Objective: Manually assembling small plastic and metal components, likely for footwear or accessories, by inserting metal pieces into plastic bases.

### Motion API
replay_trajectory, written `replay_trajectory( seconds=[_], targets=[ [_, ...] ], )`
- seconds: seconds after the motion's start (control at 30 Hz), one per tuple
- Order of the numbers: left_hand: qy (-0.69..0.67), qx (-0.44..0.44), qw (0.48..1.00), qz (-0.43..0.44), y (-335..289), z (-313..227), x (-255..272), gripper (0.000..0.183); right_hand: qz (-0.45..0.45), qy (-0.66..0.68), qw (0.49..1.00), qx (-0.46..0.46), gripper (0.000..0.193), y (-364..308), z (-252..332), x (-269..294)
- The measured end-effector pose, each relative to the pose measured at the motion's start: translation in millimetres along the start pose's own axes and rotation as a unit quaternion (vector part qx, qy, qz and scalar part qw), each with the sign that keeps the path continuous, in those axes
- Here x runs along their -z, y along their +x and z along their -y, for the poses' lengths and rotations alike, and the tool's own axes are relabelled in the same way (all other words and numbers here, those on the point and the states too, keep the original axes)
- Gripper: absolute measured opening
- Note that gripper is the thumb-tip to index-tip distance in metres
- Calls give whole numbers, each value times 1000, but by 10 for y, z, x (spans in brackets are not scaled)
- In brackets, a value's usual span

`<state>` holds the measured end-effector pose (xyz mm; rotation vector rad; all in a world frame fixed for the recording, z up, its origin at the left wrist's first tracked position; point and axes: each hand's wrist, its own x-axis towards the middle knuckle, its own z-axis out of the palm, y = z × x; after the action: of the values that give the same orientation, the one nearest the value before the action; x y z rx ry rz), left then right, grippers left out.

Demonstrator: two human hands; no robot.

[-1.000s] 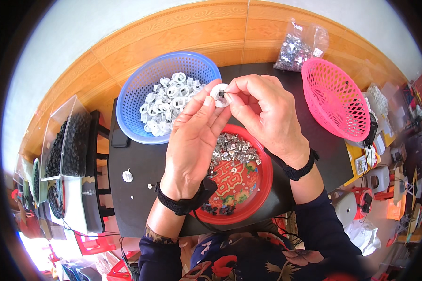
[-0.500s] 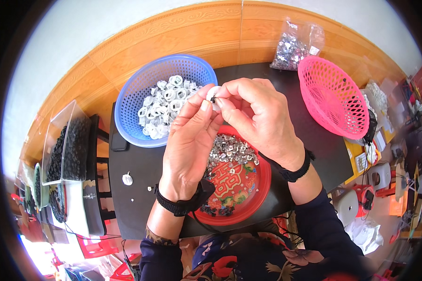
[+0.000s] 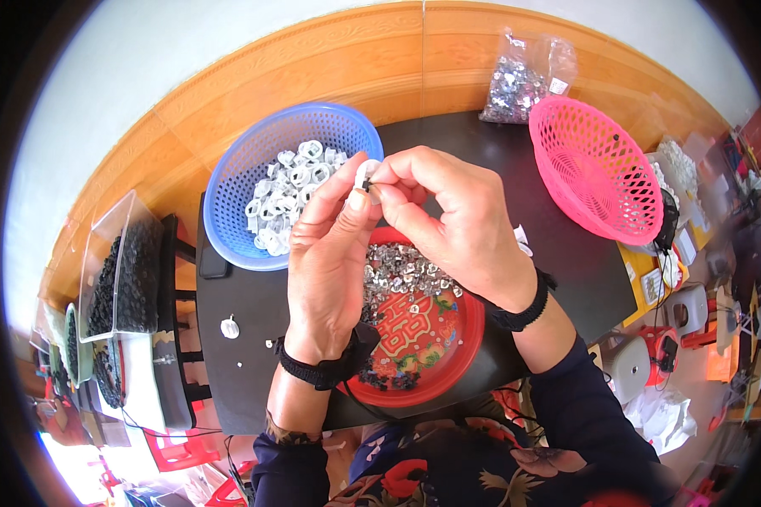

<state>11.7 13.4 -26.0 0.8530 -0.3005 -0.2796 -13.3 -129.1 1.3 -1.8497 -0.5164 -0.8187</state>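
Note:
Above the table, the fingertips of my left hand (image 3: pixel 325 270) pinch a white round plastic part (image 3: pixel 365 171). The thumb and forefinger of my right hand (image 3: pixel 461 224) close on a small black piece (image 3: pixel 367 185) pressed against that part; the fingertips partly cover both. Left of my hands stands a blue basket (image 3: pixel 220 190) with a heap of similar white plastic parts (image 3: pixel 275 203). Below my hands lies a red tray (image 3: pixel 469 338) with many small shiny metal pieces (image 3: pixel 402 266) and a cluster of small black pieces (image 3: pixel 393 378).
A pink basket (image 3: pixel 596 169) stands at the right, tilted, near a clear bag of small metal pieces (image 3: pixel 516 89). One loose white part (image 3: pixel 230 327) and a dark phone (image 3: pixel 215 262) lie on the black table (image 3: pixel 254 372). A clear bin of black parts (image 3: pixel 131 279) sits at left.
Both hands have shifted slightly left with the white part, which is now turned more edge-on. A white piece has come into sight beside my right wrist.

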Motion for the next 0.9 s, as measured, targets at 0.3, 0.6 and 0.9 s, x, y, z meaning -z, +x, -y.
replay_trajectory(
  seconds=[0.3,0.6,0.9],
  targets=[
    [6,-19,1000,-18,-16,38,-134,33,-5,3,1000,1,12,1,-38,65],
    [37,-56,998,4,-61,16,-106,32,24,65,996,-59,9,0,41,88],
    [-95,86,991,-30,48,34,17,28,-32,-40,992,-115,15,67,-71,290]
  ],
)
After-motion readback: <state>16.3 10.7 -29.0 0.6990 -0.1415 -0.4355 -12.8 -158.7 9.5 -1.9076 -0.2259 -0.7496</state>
